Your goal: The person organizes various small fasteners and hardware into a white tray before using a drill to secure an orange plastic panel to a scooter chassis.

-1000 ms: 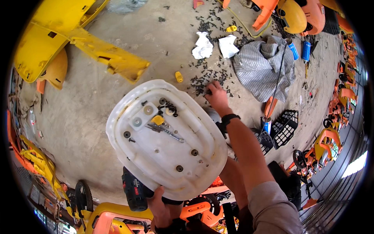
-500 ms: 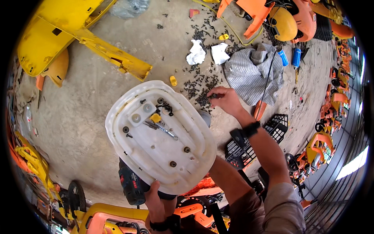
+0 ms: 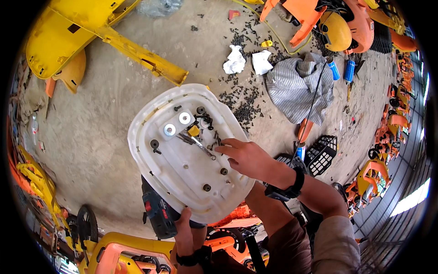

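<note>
Right hand [image 3: 248,157] rests on white plastic panel [image 3: 187,150], fingers pinched narrow at a small screw (too small to confirm). Left hand [image 3: 185,235] grips the panel's lower edge; best kept level, so loose screws stay put.

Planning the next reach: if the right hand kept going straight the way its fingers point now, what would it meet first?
The right hand points left across the white plastic panel. First in line looks like the flat metal strip just past its fingertips, though their height above the panel is unclear.
</note>
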A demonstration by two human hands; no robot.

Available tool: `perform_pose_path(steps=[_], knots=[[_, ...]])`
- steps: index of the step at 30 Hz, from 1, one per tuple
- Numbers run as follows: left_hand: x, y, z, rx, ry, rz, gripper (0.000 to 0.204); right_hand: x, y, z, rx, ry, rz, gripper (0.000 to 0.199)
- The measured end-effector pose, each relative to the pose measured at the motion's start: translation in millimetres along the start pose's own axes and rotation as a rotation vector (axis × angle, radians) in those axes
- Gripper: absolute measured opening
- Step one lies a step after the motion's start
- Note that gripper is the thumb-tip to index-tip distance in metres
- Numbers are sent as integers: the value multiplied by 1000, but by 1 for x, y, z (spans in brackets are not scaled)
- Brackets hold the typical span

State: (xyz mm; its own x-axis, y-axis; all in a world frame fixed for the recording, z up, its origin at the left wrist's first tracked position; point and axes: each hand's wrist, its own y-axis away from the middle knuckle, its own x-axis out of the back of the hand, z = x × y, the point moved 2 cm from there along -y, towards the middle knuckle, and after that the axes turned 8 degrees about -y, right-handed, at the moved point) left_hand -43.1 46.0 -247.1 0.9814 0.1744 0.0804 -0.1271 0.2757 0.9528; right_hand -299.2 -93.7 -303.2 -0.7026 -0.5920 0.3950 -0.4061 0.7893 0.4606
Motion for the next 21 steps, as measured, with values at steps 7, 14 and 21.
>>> perform_pose_path(steps=[7,14,21], knots=[[-54,27,51,106,575,15,60,37,4,60,-11,-261,604,22],[-40,23,64,-33,372,343,64,16,-14,202,-285,604,-83,83],[-5,14,39,-137,20,568,68,-21,-71,196,138,675,61,75]])
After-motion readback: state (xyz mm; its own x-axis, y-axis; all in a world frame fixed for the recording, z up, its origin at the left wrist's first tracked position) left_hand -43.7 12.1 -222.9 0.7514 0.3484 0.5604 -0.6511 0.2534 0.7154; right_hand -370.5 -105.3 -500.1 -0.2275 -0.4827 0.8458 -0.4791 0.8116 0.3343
